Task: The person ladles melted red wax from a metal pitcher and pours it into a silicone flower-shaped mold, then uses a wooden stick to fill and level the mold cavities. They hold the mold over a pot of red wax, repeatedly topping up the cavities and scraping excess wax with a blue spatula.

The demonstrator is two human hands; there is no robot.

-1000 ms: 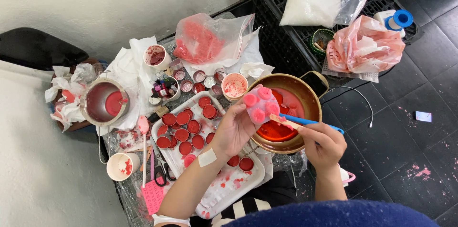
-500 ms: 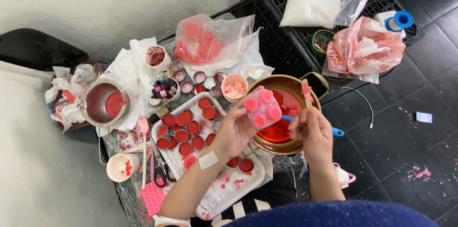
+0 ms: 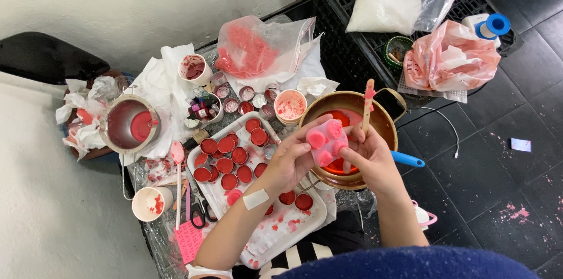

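1. Head view, hands: the left hand (image 3: 291, 160) is gripping a pink mould (image 3: 326, 142) by its left side, fingers curled round it; the mould is sitting over the near rim of the pot (image 3: 352, 138), its round cups facing up; the right hand (image 3: 370, 159) is closing on the mould's right side while pinching a stick (image 3: 368, 105) that is pointing up and away, its tip smeared pink.
2. Head view, pot: it is standing at the right edge of the bench, holding red liquid; a blue handle (image 3: 407, 159) is poking out past the right hand.
3. Head view, tray: a white tray (image 3: 275, 226) is lying just left of the pot, carrying rows of small red-filled tins (image 3: 226, 156); the left forearm is crossing its near corner.
4. Head view, far side: a clear bag of red bits (image 3: 258, 50) is resting at the far edge; a metal jug (image 3: 128, 123) with red inside is standing at the left edge among crumpled tissue; scissors (image 3: 198, 213) are lying near the front left corner.
5. Head view, floor: a black crate (image 3: 346, 21) is holding a bag of white grains (image 3: 399, 0) and a pink bag (image 3: 448, 59).
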